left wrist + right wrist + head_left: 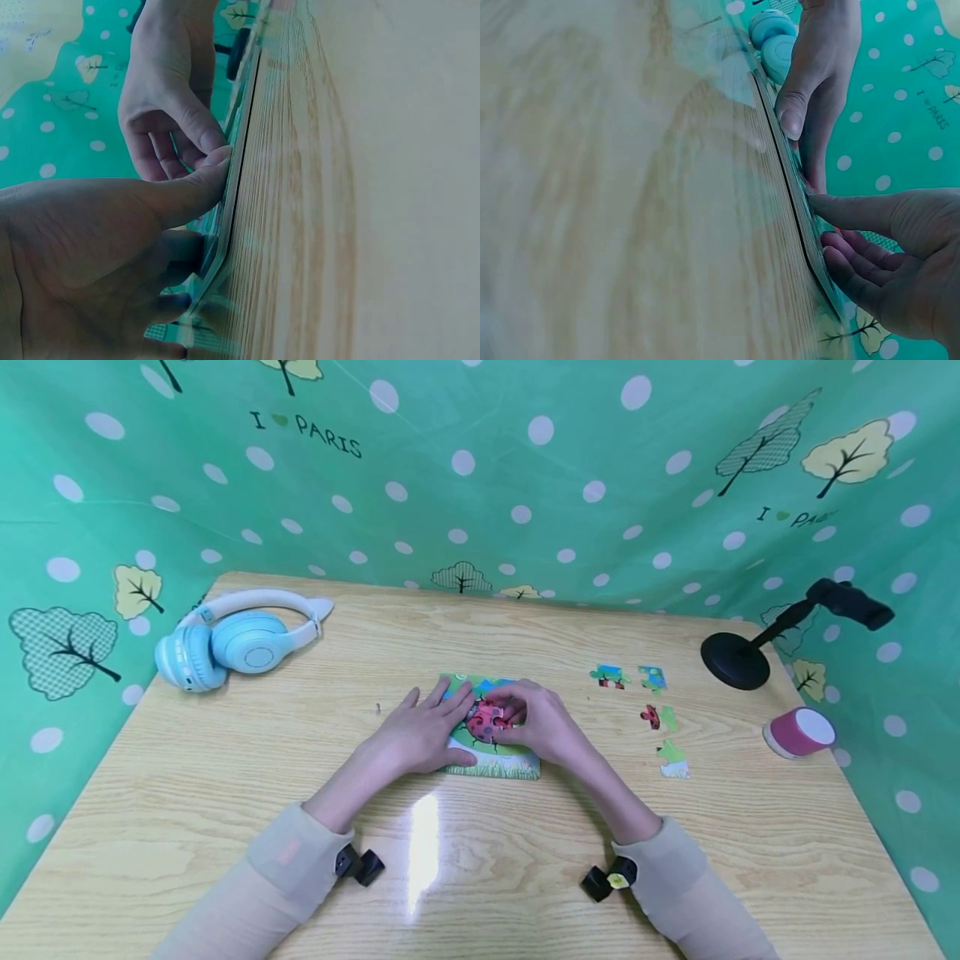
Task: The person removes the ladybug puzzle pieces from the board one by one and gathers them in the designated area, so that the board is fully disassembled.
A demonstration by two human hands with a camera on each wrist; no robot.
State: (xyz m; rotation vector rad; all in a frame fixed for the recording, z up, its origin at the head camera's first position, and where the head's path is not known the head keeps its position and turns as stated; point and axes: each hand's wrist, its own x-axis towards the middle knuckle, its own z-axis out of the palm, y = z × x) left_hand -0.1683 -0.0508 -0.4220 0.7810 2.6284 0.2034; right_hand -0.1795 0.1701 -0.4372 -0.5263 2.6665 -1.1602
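A jigsaw puzzle board lies flat on the table, with a red ladybug picture in its middle and grass along its near edge. My left hand rests on the board's left side with straight, spread fingers. From the right, my right hand reaches over the board; its thumb and bent fingers pinch a red puzzle piece at the ladybug's right side, the piece partly hidden by the fingers. In the left wrist view the board shows edge-on, with the left thumb along its near edge.
Several loose puzzle pieces lie on the table to the right of the board. Blue headphones are at the back left. On the far right stand a black stand and a pink cup-like thing. A green patterned cloth hangs behind.
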